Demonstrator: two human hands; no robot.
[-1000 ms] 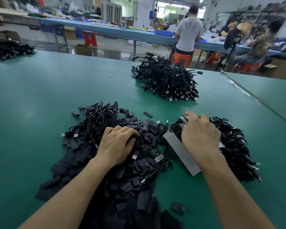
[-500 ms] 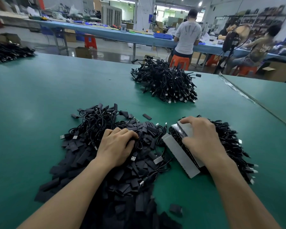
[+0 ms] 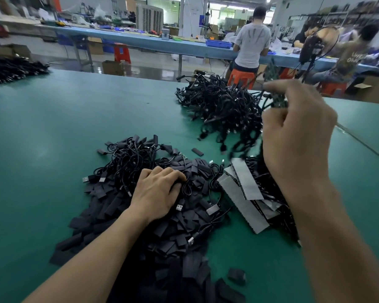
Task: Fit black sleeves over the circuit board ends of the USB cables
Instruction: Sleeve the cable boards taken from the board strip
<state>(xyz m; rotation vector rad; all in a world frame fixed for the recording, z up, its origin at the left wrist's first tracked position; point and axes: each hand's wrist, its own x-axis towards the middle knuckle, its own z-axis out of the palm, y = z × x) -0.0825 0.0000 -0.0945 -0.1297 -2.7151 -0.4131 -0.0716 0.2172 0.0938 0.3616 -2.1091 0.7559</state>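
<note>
1. Pinching a bunch of USB cables by their green circuit board ends, your right hand hovers above the worktop; the cables dangle, blurred.
2. Your left hand rests curled on the heap of black sleeves; whether it grips anything, you cannot tell.
3. Bare worktop spreads left; another cable heap sits near the far edge.
</note>
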